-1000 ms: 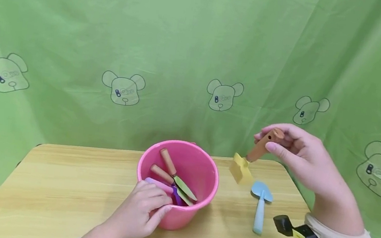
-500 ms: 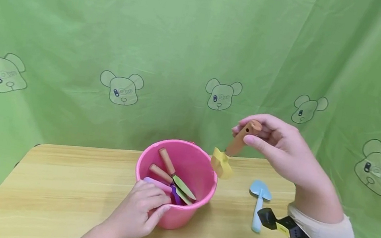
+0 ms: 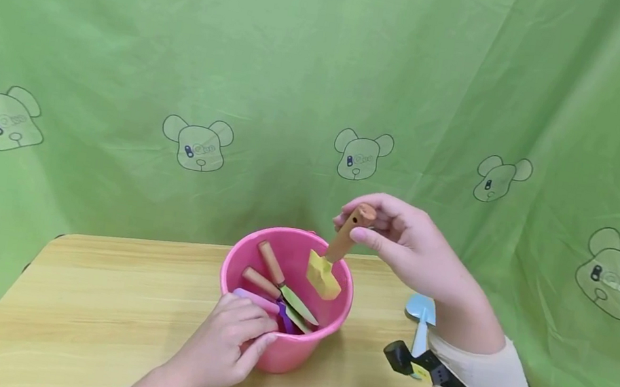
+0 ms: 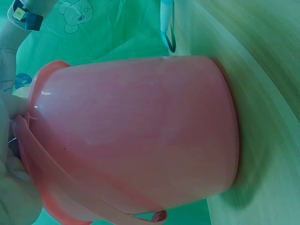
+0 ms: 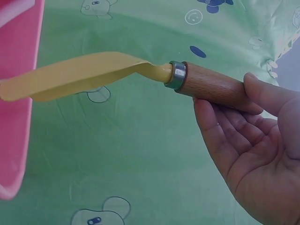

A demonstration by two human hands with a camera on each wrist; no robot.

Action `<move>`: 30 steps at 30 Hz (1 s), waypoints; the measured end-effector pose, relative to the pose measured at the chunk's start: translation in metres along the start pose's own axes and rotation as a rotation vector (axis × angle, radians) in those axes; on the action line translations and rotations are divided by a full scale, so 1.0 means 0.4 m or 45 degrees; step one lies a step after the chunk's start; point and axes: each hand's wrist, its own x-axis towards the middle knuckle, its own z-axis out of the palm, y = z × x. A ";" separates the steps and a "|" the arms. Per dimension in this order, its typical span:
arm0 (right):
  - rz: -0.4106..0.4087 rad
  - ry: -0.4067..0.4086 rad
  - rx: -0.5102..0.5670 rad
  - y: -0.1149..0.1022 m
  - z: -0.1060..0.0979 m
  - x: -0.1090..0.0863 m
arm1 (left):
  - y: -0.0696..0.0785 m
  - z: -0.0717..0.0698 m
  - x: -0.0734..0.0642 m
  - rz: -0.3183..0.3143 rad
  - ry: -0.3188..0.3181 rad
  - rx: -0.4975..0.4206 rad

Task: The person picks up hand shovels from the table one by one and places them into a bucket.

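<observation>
My left hand [image 3: 226, 344] grips the near rim of a pink bucket [image 3: 287, 354], fingers over the edge. The bucket stands upright on the table, its strap handle [image 4: 70, 183] hanging down the side in the left wrist view. Over the bucket's right side, my right hand [image 3: 407, 243] pinches the wooden handle of a small yellow hand shovel [image 5: 93, 75] between thumb and fingers. The shovel's blade points down and overlaps the bucket opening in the head view. Inside lie two green-bladed trowels [image 3: 297, 303] with wooden handles and a purple tool [image 3: 259, 300], partly hidden by my left fingers.
A light blue trowel [image 3: 420, 309] lies on the wooden table [image 3: 116, 305] to the right of the bucket, partly covered by the right wrist camera [image 3: 428, 369]. Behind the table hangs a green curtain [image 3: 294, 52] printed with bear faces.
My right hand has carried the yellow shovel leftward, from above the blue trowel to over the bucket. My left hand and the bucket have stayed in place.
</observation>
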 end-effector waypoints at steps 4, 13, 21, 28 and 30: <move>0.011 -0.027 0.038 0.011 0.016 0.005 | 0.000 0.000 0.000 -0.002 0.000 -0.001; 0.058 -0.068 0.057 0.036 0.045 0.003 | -0.001 0.000 -0.001 0.003 -0.004 0.006; 0.112 -0.105 0.085 0.086 0.077 -0.002 | 0.000 -0.003 0.002 -0.004 -0.012 -0.010; 0.140 -0.159 0.169 0.136 0.106 -0.002 | 0.000 -0.003 0.003 0.002 -0.008 0.000; 0.150 -0.177 0.190 0.144 0.113 -0.003 | 0.000 -0.003 0.003 0.004 -0.005 0.002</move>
